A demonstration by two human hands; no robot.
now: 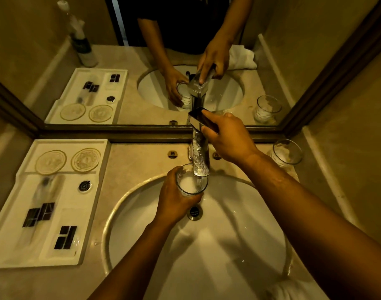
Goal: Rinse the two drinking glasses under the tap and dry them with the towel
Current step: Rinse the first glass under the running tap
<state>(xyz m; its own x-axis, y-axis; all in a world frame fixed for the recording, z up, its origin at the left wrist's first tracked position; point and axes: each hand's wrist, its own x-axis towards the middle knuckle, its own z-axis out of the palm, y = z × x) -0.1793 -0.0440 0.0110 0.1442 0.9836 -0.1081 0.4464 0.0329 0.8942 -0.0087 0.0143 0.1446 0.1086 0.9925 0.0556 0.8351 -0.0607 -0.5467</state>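
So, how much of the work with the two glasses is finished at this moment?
Nothing looks finished yet. In hand: the left hand holds one glass under the tap spout above the sink, while the right hand grips the tap handle. Left to do: the second glass stands on the counter by the mirror, and drying both with the towel at the sink's near edge.

Markings on the washstand: none legible.
Dark block marks on the wrapped sachets [65, 237] in the amenity tray [10, 234], lower left of the frame, are blurred; two small round plaques [172, 154] beside the tap base [198, 156], centre, bear marks too small to read; the embossed coasters [50, 162] show pattern only.
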